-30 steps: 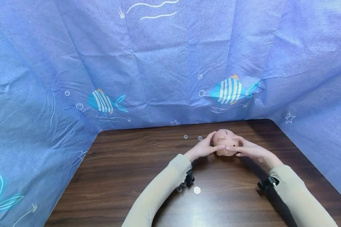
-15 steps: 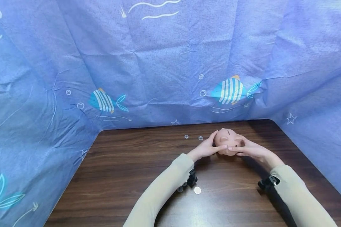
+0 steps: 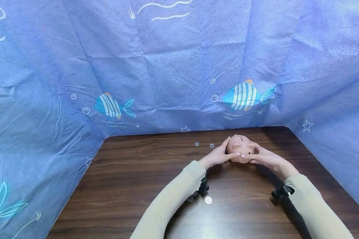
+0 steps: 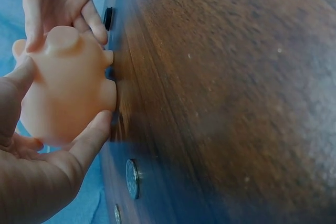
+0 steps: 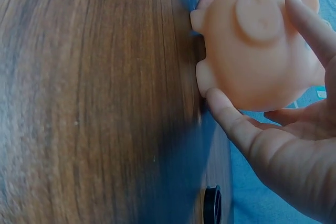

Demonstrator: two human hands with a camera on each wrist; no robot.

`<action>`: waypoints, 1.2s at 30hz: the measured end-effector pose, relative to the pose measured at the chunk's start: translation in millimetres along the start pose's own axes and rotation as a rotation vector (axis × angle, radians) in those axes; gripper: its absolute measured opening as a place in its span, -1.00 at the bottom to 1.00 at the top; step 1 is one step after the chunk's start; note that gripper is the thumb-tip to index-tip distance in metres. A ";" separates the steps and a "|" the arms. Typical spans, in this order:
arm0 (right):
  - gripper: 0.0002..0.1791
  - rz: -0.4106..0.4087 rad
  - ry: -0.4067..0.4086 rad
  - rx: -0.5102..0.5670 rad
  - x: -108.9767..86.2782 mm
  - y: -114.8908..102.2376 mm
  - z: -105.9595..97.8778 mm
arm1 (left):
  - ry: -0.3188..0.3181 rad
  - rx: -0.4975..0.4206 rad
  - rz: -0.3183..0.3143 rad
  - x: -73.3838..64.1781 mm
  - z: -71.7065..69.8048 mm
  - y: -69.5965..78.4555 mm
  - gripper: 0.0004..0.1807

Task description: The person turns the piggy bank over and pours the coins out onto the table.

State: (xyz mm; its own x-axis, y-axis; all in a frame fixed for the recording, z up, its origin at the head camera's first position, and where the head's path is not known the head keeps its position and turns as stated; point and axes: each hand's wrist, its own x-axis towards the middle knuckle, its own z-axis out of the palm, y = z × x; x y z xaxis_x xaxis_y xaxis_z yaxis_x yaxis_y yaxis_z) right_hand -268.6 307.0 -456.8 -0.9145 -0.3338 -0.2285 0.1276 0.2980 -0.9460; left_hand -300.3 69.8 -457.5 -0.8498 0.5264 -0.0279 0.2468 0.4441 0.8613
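Note:
A pink piggy bank (image 3: 238, 147) with a slot in its top sits near the back right of the dark wooden table, its snout toward me. My left hand (image 3: 217, 155) grips its left side, thumb across the front by the snout. From the other side my right hand (image 3: 267, 159) holds it likewise, and the thumb tips nearly meet. Both wrist views show the piggy bank's feet right at the tabletop, with fingers low beside them. In the left wrist view, my left hand (image 4: 47, 166) overlaps the piggy bank's near side.
Two coins (image 3: 211, 145) lie left of the piggy bank, and a pale shiny coin (image 3: 208, 200) lies nearer me. More coins (image 3: 190, 199) show beside my left forearm. A black round piece (image 5: 212, 205) stands out beyond my right hand. Blue fish-print cloth (image 3: 173, 83) hangs behind the table (image 3: 131, 172).
Both hands have shifted slightly to the right with the piggy bank between them. Their hold on it looks the same, and the coins stay in place.

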 end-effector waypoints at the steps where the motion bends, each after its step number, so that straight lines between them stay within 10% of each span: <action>1: 0.10 -0.001 0.002 -0.001 0.0 -0.1 -0.2 | -0.002 -0.004 -0.004 0.7 0.3 0.1 -0.01; 19: 0.01 0.000 0.009 -0.004 3.4 1.5 -8.6 | 0.004 -0.045 -0.025 10.9 5.9 3.8 -0.02; 36: -0.08 -0.025 0.021 -0.010 -0.1 1.4 -11.6 | 0.061 0.131 -0.035 13.1 15.8 6.6 -0.04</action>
State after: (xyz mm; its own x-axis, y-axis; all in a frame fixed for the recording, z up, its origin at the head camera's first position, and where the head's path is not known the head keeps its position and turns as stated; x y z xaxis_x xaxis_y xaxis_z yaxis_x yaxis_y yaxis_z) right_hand -272.8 317.9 -455.5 -0.9252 -0.3227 -0.1998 0.1006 0.2992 -0.9489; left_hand -302.5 91.1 -460.2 -0.8846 0.4659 -0.0222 0.2721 0.5542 0.7867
